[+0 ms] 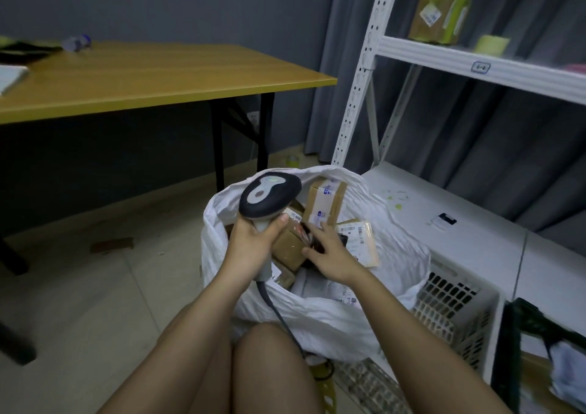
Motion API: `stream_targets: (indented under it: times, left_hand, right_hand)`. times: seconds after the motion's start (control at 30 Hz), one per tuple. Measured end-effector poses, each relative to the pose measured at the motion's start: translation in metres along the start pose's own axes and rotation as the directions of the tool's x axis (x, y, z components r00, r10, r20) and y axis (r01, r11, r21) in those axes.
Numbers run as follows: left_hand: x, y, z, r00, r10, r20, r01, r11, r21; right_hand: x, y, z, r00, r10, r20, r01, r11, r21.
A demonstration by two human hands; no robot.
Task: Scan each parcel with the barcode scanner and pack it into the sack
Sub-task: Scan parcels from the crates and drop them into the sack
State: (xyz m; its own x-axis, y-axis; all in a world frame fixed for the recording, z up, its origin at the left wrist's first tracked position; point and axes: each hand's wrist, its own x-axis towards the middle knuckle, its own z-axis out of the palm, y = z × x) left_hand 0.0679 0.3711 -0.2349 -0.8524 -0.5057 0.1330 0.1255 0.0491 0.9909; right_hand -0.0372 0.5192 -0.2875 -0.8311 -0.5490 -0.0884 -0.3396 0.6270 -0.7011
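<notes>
A white sack point(320, 321) stands open on the floor between my knees, holding several parcels. My left hand point(253, 239) grips the handle of a dark grey barcode scanner point(269, 196), held over the sack's left rim with its cable hanging down. My right hand point(329, 255) reaches into the sack, fingers spread over a dark item beside a small brown cardboard box point(288, 248); whether it grips anything is unclear. A taller taped cardboard box point(326, 201) stands at the sack's far side. A padded envelope with a barcode label point(361, 239) lies to the right.
A wooden table point(142, 77) stands at the left with black legs. A white metal shelf rack point(475, 61) on the right carries a taped parcel point(440, 11). White perforated crates point(453, 302) sit beside the sack, and a dark crate point(520, 344) is at the lower right.
</notes>
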Motion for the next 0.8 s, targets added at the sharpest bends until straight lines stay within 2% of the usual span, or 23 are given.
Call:
stream_targets:
  times: [0.1, 0.2, 0.3, 0.37, 0.57, 0.8]
  left_hand:
    - [-0.011, 0.001, 0.021, 0.998, -0.008, 0.06, 0.008, 1.0, -0.002]
    - [-0.028, 0.002, 0.053, 0.989, 0.005, 0.146, -0.006, 1.0, 0.002]
    - [-0.049, -0.003, 0.096, 0.96, -0.009, 0.281, 0.002, 1.0, 0.024]
    - [-0.067, -0.006, 0.127, 0.928, -0.022, 0.373, 0.007, 0.999, 0.043]
    - [-0.127, -0.022, 0.225, 0.809, -0.071, 0.584, 0.043, 0.997, 0.062]
    - [-0.2, -0.072, 0.309, 0.628, -0.191, 0.754, 0.108, 0.981, 0.16]
  right_hand:
    - [-0.035, 0.022, -0.017, 0.972, -0.04, -0.233, 0.055, 0.997, 0.061]
    - [-0.069, 0.054, -0.039, 0.932, 0.03, -0.36, -0.013, 0.999, 0.05]
    - [-0.105, 0.087, -0.063, 0.855, 0.097, -0.509, -0.088, 0.995, 0.043]
    - [-0.134, 0.108, -0.076, 0.792, 0.166, -0.587, -0.125, 0.986, 0.11]
    - [-0.234, 0.194, -0.092, 0.618, 0.373, -0.692, -0.269, 0.928, 0.259]
    - [-0.357, 0.311, -0.064, 0.44, 0.69, -0.575, -0.506, 0.719, 0.475]
